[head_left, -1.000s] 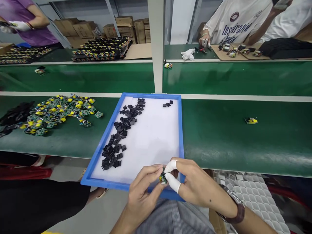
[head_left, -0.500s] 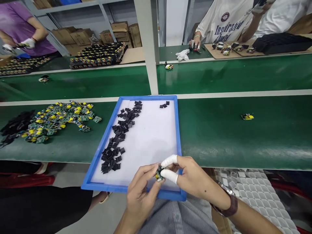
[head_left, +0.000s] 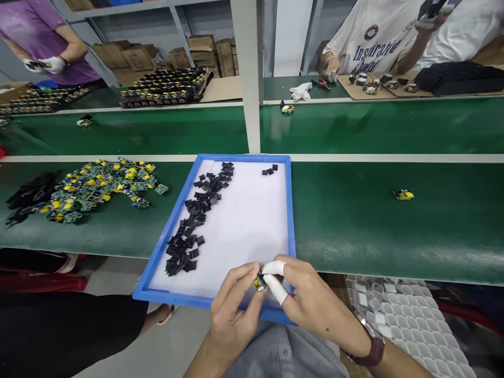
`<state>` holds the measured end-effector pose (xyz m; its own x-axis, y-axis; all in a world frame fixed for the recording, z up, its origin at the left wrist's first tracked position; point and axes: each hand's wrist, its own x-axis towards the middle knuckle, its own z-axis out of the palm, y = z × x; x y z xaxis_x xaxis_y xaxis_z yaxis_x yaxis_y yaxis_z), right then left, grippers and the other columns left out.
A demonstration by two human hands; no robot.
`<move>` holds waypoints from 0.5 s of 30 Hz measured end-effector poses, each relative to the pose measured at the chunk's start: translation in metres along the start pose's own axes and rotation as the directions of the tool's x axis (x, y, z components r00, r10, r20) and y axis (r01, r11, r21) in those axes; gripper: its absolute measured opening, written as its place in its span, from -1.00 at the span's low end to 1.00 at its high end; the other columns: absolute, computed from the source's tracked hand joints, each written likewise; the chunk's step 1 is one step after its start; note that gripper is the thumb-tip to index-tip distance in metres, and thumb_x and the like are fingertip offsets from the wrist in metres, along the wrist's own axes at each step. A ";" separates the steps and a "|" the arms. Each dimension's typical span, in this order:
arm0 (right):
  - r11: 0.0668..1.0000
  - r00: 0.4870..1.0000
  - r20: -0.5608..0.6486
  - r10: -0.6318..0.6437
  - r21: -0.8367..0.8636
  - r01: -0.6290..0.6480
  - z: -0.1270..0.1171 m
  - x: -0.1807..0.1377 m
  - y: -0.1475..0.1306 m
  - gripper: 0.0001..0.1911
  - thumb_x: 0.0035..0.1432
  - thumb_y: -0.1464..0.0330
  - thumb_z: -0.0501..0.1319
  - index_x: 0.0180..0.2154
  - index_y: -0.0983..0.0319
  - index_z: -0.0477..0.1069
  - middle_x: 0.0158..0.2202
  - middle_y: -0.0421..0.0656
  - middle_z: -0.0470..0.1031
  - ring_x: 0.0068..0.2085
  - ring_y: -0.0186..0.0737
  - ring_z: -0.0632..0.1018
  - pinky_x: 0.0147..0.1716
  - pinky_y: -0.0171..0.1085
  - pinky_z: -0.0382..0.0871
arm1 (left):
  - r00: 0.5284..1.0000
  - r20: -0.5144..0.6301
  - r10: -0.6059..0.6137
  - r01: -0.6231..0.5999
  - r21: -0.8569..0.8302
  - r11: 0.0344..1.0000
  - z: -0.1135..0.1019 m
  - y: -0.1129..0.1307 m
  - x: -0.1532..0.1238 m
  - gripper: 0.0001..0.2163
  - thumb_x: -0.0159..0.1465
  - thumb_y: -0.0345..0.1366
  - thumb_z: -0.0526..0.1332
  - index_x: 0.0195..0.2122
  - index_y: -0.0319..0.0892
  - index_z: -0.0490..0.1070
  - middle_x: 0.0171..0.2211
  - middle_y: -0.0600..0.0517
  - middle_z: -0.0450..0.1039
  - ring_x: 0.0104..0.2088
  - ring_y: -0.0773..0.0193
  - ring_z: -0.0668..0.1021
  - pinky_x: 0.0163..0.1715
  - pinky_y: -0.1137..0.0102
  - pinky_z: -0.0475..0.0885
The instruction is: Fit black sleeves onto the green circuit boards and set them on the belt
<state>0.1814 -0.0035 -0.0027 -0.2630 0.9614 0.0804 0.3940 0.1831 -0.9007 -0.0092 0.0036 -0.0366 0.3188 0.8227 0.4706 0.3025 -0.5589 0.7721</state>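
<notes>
Between my two hands is a small circuit board [head_left: 259,282] with a yellow component, held over the near edge of a blue-rimmed tray [head_left: 292,226]. My left hand [head_left: 237,302] pinches it from the left with thumb and fingers. From the right, my right hand [head_left: 297,286], with white covers on its thumb and a finger, grips the same board. My fingertips hide part of it. Many small black plastic pieces [head_left: 202,202] lie in a band along the tray's left side. A few more black pieces [head_left: 270,170] sit at its far right corner.
Left of the tray is a heap of circuit boards [head_left: 98,184] beside a black pile [head_left: 33,190]. One board [head_left: 403,195] lies on the green belt [head_left: 346,226] at right. A post [head_left: 252,105] rises behind the tray. Co-workers stand across the line; white plastic trays [head_left: 409,315] are below right.
The view has shifted slightly, so the scene sits a little further right. Both hands keep hold of the board, with small finger movements. The co-worker's hand at the right has moved off the red-handled tool.
</notes>
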 end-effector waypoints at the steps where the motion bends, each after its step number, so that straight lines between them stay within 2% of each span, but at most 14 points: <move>1: 1.000 1.000 0.012 -0.003 -0.019 0.003 0.000 0.001 0.000 -0.77 0.21 0.63 0.11 -0.30 0.22 0.45 -0.35 -0.17 0.47 -0.38 -0.24 0.43 -0.35 -0.27 0.29 | 1.000 0.002 0.028 -0.028 0.017 0.999 0.000 0.000 0.000 -0.44 0.24 -0.66 0.26 0.22 -0.09 0.43 0.04 -0.10 0.54 0.04 0.06 0.62 -0.01 0.17 0.64; 4: 1.000 0.999 0.051 0.001 0.010 -0.001 -0.002 0.006 0.004 -0.76 0.23 0.61 0.14 -0.28 0.22 0.49 -0.38 -0.20 0.47 -0.38 -0.24 0.45 -0.34 -0.28 0.31 | 0.998 0.018 0.067 -0.067 0.022 0.997 -0.001 -0.001 0.001 -0.46 0.24 -0.67 0.24 0.21 -0.11 0.43 0.05 -0.10 0.53 0.05 0.09 0.61 0.00 0.19 0.63; 8: 0.992 0.999 0.006 0.032 0.123 -0.032 0.002 0.006 0.009 -0.79 0.35 0.46 0.20 -0.05 0.15 0.54 -0.24 -0.16 0.57 -0.25 -0.18 0.56 -0.19 -0.24 0.42 | 0.998 -0.030 -0.064 0.064 0.000 0.998 -0.002 -0.003 -0.001 -0.48 0.26 -0.60 0.28 0.23 -0.12 0.40 0.05 -0.10 0.51 0.04 0.11 0.61 0.00 0.21 0.62; 10: 0.990 0.999 -0.036 0.015 0.141 -0.010 0.005 0.002 0.009 -0.70 0.34 0.43 0.25 0.08 0.12 0.49 -0.13 -0.13 0.57 -0.19 -0.16 0.56 -0.13 -0.23 0.44 | 0.990 -0.078 -0.118 0.120 0.021 0.993 -0.002 -0.003 -0.002 -0.50 0.27 -0.57 0.28 0.23 -0.12 0.38 0.04 -0.10 0.51 0.03 0.12 0.61 0.00 0.22 0.62; 12: 0.989 0.998 -0.061 -0.013 0.145 0.022 0.009 -0.003 0.009 -0.62 0.30 0.43 0.30 0.13 0.11 0.45 -0.07 -0.11 0.53 -0.12 -0.15 0.55 -0.07 -0.22 0.43 | 0.989 -0.110 -0.103 0.111 0.073 0.991 -0.002 -0.001 -0.002 -0.54 0.27 -0.57 0.28 0.18 -0.13 0.41 0.02 -0.08 0.52 0.02 0.14 0.61 0.02 0.23 0.60; 15: 0.988 0.990 -0.133 -0.042 0.140 0.060 0.015 -0.008 0.012 -0.63 0.28 0.45 0.32 0.10 0.09 0.47 -0.04 -0.11 0.51 -0.05 -0.14 0.55 -0.02 -0.22 0.42 | 0.995 -0.098 -0.003 0.019 0.159 0.987 0.000 0.002 -0.003 -0.55 0.26 -0.61 0.26 0.16 -0.15 0.43 0.02 -0.09 0.53 0.03 0.15 0.60 0.05 0.26 0.58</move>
<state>0.1752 -0.0121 -0.0204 -0.1602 0.9717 0.1738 0.2498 0.2103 -0.9452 -0.0098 0.0002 -0.0363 0.2282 0.8309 0.5075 0.4475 -0.5525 0.7032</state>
